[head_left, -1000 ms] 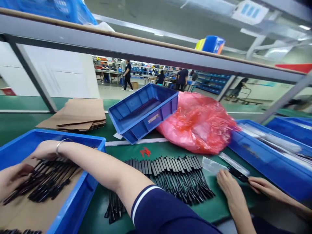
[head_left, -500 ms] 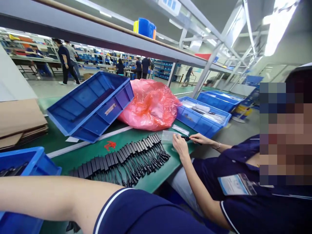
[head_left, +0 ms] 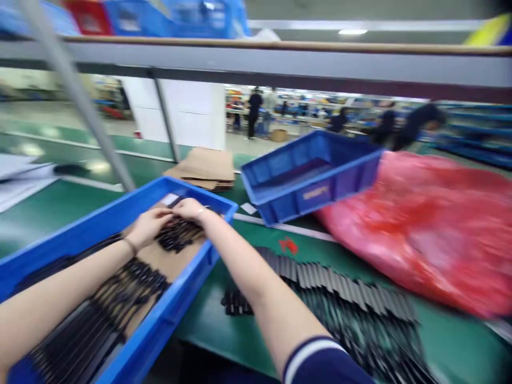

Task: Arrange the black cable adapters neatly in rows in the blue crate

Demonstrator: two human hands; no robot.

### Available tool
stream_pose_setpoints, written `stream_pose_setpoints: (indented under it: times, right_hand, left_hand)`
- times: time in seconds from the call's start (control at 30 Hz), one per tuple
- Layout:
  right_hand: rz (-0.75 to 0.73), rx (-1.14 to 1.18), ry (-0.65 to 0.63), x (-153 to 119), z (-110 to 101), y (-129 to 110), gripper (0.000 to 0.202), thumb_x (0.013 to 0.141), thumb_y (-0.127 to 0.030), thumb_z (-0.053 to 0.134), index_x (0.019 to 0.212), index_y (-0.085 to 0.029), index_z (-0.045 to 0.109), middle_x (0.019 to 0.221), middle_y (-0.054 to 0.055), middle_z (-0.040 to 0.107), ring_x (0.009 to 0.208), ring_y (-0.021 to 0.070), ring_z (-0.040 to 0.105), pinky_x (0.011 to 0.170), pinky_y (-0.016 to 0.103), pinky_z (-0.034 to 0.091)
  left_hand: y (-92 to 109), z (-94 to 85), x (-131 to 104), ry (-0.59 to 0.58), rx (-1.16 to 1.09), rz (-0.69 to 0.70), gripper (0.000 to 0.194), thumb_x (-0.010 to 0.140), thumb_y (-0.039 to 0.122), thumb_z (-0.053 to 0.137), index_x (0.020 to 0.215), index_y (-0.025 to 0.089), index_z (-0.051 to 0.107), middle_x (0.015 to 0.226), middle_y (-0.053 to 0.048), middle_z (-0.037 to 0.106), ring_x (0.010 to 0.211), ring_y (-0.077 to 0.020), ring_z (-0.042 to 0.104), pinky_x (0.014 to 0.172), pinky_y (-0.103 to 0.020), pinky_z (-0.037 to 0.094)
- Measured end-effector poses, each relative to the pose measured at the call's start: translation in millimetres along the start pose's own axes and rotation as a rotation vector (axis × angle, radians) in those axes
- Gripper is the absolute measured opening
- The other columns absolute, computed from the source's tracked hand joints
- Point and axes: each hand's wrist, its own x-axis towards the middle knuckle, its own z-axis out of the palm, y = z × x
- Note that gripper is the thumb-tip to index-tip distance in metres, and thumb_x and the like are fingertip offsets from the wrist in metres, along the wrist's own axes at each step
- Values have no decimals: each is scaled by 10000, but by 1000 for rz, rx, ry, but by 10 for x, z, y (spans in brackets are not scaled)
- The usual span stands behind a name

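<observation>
Both my hands reach into a long blue bin (head_left: 200, 266) holding rows of black cabled devices (head_left: 76, 341) on brown cardboard. My left hand (head_left: 149, 226) and my right hand (head_left: 189, 209) meet near the bin's far end, fingers closed around part of a black cabled device (head_left: 176, 202). Motion blur and the fingers hide most of it. Just below my hands lies a bunch of black cable ends (head_left: 176, 237). Right of the bin, a slanting row of black boxes with cables (head_left: 340, 282) lies on the green table, partly behind my right forearm.
A tilted blue bin (head_left: 312, 192) stands behind the table row, beside a large pink plastic bag (head_left: 432, 224). Small red pieces (head_left: 288, 245) lie in front. Cardboard sheets (head_left: 210, 165) are stacked behind my bin. A metal post (head_left: 76, 90) and overhead shelf (head_left: 280, 64) cross the view.
My view has swung left, from the co-worker at the right to the blue bin. Both my hands now show inside it; earlier only my arm was visible.
</observation>
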Motion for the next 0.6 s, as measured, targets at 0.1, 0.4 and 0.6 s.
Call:
stream_pose_setpoints:
  times: [0.1,0.4,0.6]
  right_hand:
    - [-151,-4,-92,390,430,-210,199,769,-251,543,714,-78,623,554,-27,515,547,67,476,510,160,362]
    - [-213,-52,-7,640,506,87,183,678,-252,564,761,-100,623,657,11,575,527,59,450,521,170,347]
    - [-237,-176,-4,666,539,68,170,710,-256,548,786,-119,612,746,27,609,607,74,482,560,167,349]
  left_hand:
    - [-229,-18,-16,65,-449,-75,334,672,282,618,937,87,556,816,-60,647,706,-129,606,705,-260,485]
    - [-269,39,11,61,-641,-72,238,607,230,692,798,100,632,715,-48,637,613,-107,571,626,-252,464]
    - [-252,17,7,19,-654,-113,148,664,190,641,773,89,636,661,-33,615,576,-85,549,617,-235,460]
